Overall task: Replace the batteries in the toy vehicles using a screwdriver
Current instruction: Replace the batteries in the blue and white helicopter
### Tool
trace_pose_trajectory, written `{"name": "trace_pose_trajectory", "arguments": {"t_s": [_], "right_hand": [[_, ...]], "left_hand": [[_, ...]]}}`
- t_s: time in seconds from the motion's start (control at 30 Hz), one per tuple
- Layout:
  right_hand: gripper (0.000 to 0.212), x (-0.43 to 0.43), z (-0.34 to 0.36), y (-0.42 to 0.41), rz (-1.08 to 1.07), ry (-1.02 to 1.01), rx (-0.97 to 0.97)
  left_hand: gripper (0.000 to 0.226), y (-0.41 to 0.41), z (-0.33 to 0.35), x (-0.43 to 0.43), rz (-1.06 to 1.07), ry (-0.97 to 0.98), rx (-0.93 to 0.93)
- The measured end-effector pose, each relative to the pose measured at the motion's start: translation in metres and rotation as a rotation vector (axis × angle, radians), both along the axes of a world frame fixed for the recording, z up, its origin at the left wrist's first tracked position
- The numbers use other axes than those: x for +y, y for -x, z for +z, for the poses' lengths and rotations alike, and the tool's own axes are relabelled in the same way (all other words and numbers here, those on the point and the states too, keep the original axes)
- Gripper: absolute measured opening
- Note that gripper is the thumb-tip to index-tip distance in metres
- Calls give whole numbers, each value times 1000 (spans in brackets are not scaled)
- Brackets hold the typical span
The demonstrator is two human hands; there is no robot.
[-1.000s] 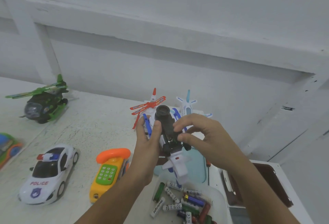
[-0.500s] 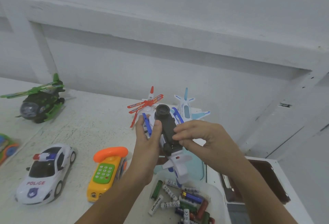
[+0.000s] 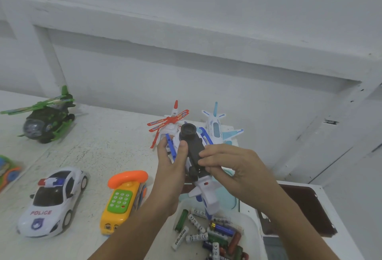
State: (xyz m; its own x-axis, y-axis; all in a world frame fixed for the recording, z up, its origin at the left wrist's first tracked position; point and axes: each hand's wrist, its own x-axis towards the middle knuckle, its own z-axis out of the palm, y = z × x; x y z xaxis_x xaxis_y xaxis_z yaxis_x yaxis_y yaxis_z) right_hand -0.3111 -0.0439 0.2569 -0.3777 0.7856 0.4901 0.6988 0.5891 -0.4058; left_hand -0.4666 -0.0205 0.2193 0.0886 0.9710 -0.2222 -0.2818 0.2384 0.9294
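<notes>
My left grip wraps the side of the upturned white-and-blue toy helicopter, thumb against its black underside. My right grip pinches that underside from the other side. The toy is at centre frame, held above the tub of loose batteries (one reads "Heybright", several carry CE marks). At lower left the white car says "POLICE" on its bonnet, with a yellow toy phone just beside it. Against half a second ago, both grips keep the same hold, and the toys on the counter have not shifted.
</notes>
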Motion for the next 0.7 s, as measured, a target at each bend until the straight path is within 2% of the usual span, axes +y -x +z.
{"name": "trace_pose_trajectory", "arguments": {"t_s": [0.1, 0.27, 0.43, 0.6, 0.7], "right_hand": [[17, 0, -1, 1, 7, -19, 4], [16, 0, -4, -1, -6, 39, 102], [15, 0, -9, 2, -2, 100, 222], [17, 0, -12, 0, -25, 121, 235], [18, 0, -11, 0, -19, 145, 238]], "left_hand": [[43, 0, 1, -1, 1, 21, -7], [30, -1, 1, -1, 9, 29, -12], [36, 0, 1, -2, 11, 29, -32], [38, 1, 0, 0, 5, 3, -36], [48, 1, 0, 0, -4, 7, -15]]}}
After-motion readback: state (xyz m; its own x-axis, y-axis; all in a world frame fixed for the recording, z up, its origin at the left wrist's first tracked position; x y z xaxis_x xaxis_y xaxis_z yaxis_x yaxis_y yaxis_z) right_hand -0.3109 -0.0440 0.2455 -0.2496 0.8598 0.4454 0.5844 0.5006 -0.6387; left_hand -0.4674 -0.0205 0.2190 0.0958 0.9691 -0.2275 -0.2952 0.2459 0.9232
